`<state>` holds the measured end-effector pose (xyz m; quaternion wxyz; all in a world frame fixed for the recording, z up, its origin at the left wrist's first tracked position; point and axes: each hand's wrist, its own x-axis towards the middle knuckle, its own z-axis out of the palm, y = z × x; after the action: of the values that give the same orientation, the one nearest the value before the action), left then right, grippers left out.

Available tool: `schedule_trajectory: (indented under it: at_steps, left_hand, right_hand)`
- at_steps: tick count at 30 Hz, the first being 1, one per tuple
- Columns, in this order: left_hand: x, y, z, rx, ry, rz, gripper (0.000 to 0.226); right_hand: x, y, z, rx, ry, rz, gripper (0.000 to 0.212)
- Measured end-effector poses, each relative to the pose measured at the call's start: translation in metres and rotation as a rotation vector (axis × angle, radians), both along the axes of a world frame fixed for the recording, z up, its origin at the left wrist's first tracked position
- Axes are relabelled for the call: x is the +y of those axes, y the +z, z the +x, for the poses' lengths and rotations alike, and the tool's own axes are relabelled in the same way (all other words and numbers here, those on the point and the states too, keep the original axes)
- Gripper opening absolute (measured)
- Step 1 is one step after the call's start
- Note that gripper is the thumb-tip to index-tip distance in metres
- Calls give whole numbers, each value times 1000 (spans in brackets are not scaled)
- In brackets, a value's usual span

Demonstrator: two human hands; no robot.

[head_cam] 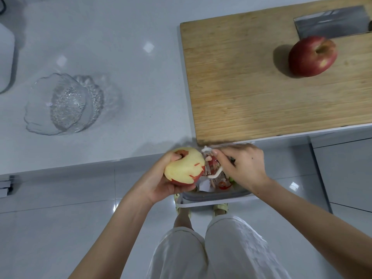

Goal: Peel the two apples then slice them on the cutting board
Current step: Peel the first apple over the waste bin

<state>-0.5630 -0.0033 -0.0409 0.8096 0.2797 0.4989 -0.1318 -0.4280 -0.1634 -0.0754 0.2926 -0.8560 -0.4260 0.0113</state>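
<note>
Left hand (161, 184) grips half-peeled apple (184, 167) | right hand (244, 165) pinches white peeler (213, 173) | whole apple (312, 56) on cutting board (241, 87)

Your left hand (161, 183) grips the first apple (184, 166), mostly peeled, pale yellow with red skin left round its stem dimple and lower edge, just off the near edge of the wooden cutting board (241, 87). Your right hand (245, 168) holds the white peeler (215, 174) beside it. The second apple (312, 56), red and unpeeled, rests on the board's far right.
</note>
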Motion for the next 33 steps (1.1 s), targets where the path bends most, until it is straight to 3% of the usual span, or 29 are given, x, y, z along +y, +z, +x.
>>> schedule_trajectory:
  at_steps: [4, 10, 19, 23, 30, 33]
  left_hand:
    - [1, 3, -1, -34, 68, -89, 43]
    - [0, -3, -2, 73, 36, -64, 60]
    - [-2, -5, -3, 106, -56, 46, 28]
    - [-1, -5, -1, 107, -74, 53, 25]
    - [2, -3, -4, 159, 13, -47, 38]
    - [3, -6, -4, 162, 35, -76, 42]
  right_hand:
    - [-9, -10, 1, 78, -78, -132, 49]
    - [7, 18, -13, 87, -109, -30, 46]
    - [17, 22, -9, -2, 93, 38, 43]
    - [16, 20, -7, -10, 119, 32, 50]
    - [-8, -12, -4, 1, -39, -317, 42]
    - [-11, -11, -14, 208, -90, -453, 50]
